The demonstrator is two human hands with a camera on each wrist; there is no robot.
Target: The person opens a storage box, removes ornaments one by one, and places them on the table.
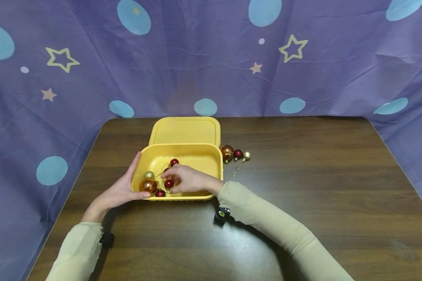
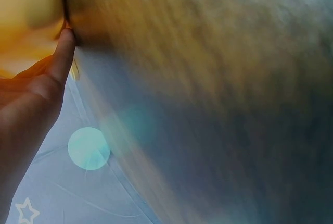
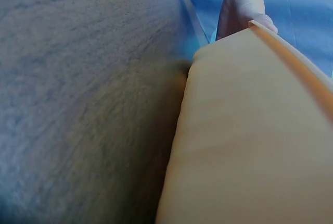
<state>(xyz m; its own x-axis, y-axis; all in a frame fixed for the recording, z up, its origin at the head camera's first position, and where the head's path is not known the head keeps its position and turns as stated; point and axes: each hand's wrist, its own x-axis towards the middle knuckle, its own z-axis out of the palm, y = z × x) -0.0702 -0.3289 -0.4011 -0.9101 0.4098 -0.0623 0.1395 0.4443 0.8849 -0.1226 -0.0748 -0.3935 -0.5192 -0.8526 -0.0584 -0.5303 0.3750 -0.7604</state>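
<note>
A yellow box (image 1: 211,156) stands open on the dark wooden table (image 1: 302,175), its lid (image 1: 185,130) tipped back behind it. Inside lie several small ornament balls: a copper one (image 1: 148,185), a gold one (image 1: 149,175) and red ones (image 1: 174,161). My left hand (image 1: 131,182) rests with straight fingers against the box's front left corner, thumb along the rim. In the left wrist view, the left hand (image 2: 31,94) touches the box wall (image 2: 26,10). My right hand (image 1: 177,178) reaches into the box and pinches a red ball (image 1: 168,184). The right wrist view shows only the box's outer wall (image 3: 244,130).
A copper ball (image 1: 227,152), a red ball (image 1: 237,154) and a gold ball (image 1: 246,156) lie on the table just right of the box. A purple cloth with stars and blue ovals (image 1: 302,70) hangs behind and beside the table.
</note>
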